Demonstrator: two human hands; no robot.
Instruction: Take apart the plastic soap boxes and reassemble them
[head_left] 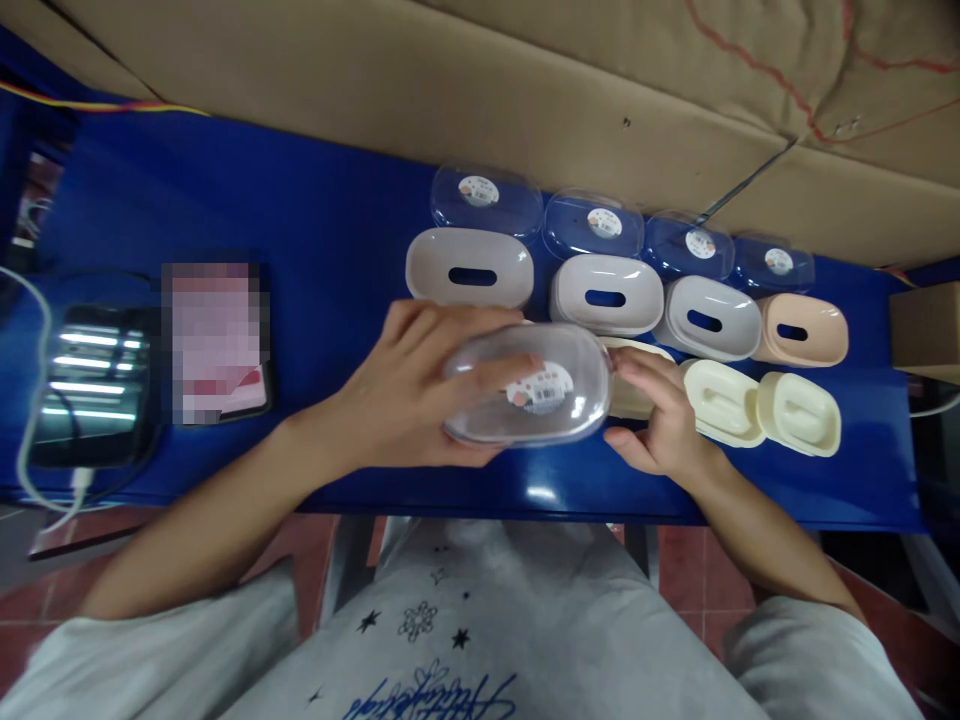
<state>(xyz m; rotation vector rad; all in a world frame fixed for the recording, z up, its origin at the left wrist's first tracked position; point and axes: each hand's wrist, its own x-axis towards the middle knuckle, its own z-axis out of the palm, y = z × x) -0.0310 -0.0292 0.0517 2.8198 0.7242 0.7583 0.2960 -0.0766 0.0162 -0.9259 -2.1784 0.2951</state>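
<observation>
My left hand [420, 385] is wrapped around a clear oval plastic lid [589, 400], with the index finger lying over its white label. My right hand [664, 410] is at the lid's right end, its fingertips at the edge and its thumb apart below. Whether those fingertips press on the lid I cannot tell. Behind the lid, a white oval tray [517, 250] with a slot in its floor stands closest to my left hand. A cream oval piece [637, 400] is partly covered by the lid and my right hand.
More slotted trays, white [637, 280], grey [739, 310] and peach [821, 320], stand in a row. Clear labelled lids [506, 205] lie behind them. Cream pieces [724, 385] are at the right on the blue table [330, 230]. A phone [259, 395] and a black device [97, 440] with cables lie left.
</observation>
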